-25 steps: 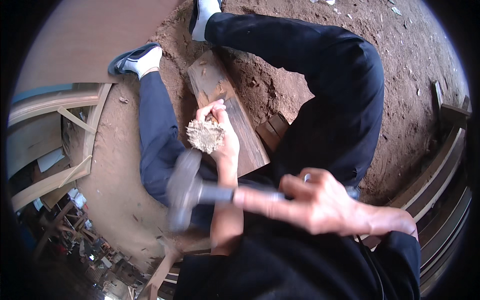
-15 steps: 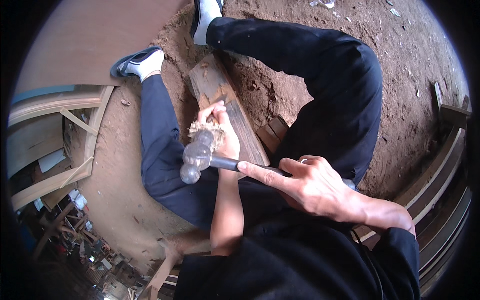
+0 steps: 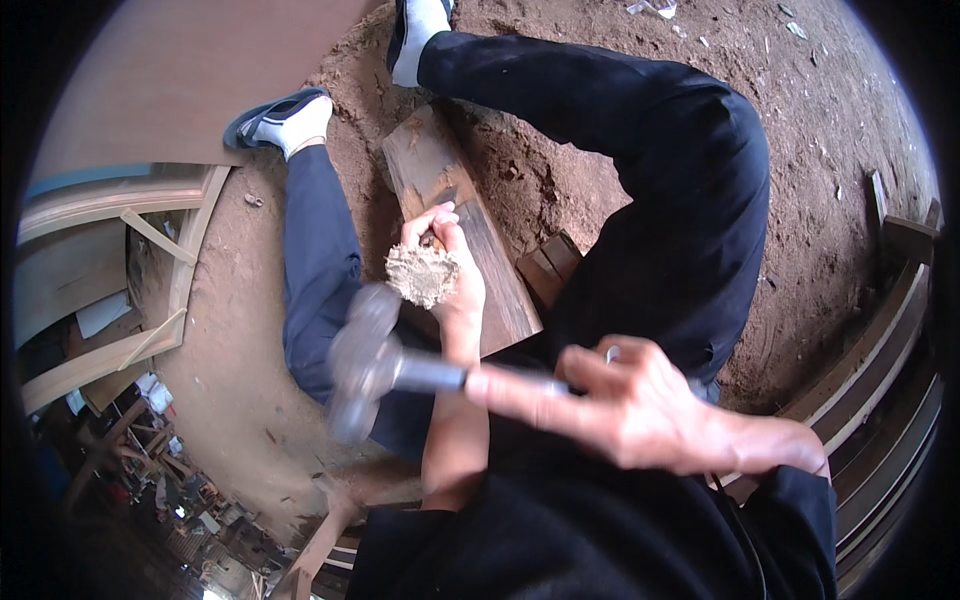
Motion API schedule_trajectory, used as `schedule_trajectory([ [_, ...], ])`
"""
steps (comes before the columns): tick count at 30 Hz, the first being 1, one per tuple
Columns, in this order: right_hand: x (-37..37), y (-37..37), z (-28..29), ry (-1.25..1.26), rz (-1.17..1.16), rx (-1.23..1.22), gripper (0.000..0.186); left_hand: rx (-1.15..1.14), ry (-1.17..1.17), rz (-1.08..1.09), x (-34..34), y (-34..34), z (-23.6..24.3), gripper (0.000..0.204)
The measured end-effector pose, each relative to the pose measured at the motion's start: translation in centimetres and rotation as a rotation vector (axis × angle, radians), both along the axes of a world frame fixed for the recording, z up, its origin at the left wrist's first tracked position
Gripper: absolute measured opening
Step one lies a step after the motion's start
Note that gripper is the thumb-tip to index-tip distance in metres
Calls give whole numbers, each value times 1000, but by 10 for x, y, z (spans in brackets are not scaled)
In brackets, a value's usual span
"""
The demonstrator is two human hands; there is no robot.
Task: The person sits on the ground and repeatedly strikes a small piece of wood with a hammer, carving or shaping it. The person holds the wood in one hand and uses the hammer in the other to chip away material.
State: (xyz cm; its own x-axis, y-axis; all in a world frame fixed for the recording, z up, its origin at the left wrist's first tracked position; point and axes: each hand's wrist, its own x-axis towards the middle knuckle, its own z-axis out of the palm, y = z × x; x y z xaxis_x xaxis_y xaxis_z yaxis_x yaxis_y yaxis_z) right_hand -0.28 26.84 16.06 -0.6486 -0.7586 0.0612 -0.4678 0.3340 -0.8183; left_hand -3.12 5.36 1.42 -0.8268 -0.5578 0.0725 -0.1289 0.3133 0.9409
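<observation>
My left hand [image 3: 462, 275] is wrapped round the handle of a chisel [image 3: 424, 276], whose splayed, frayed wooden butt faces up. Its dark blade shows just past my fingers, against a worn wooden plank [image 3: 495, 270] on the ground between my legs. A chipped, paler patch lies on the plank around the blade. My right hand [image 3: 630, 405] grips a ball-peen hammer [image 3: 365, 365] with the index finger stretched along the handle. The hammer head is blurred by motion and hangs nearer to me than the chisel butt, apart from it.
A small wood block [image 3: 548, 268] sits beside the plank, close to my right thigh. Wooden frames [image 3: 175, 245] and a brown panel [image 3: 200, 80] stand at the left. Stacked boards [image 3: 860, 350] lie at the right. Scraps and clutter [image 3: 180, 500] fill the lower left.
The hammer has moved back from over the chisel butt, toward me and slightly left, uncovering the frayed end. My left hand and the chisel stay nearly in place.
</observation>
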Motion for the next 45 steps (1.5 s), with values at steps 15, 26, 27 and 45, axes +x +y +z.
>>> schedule_trajectory([
  [15,-7,1,4,103,68,-53,90,9,32,-20,-3,-8,-8,8],
  [26,-18,-1,-12,-103,-18,78,89,-67,47,-21,-4,-5,-12,9],
  [27,-23,-5,-17,-88,-16,165,86,-69,33,-6,-8,-2,-9,12],
  [45,-44,-2,2,-727,-370,-236,65,-87,4,-93,4,-10,-22,6],
])
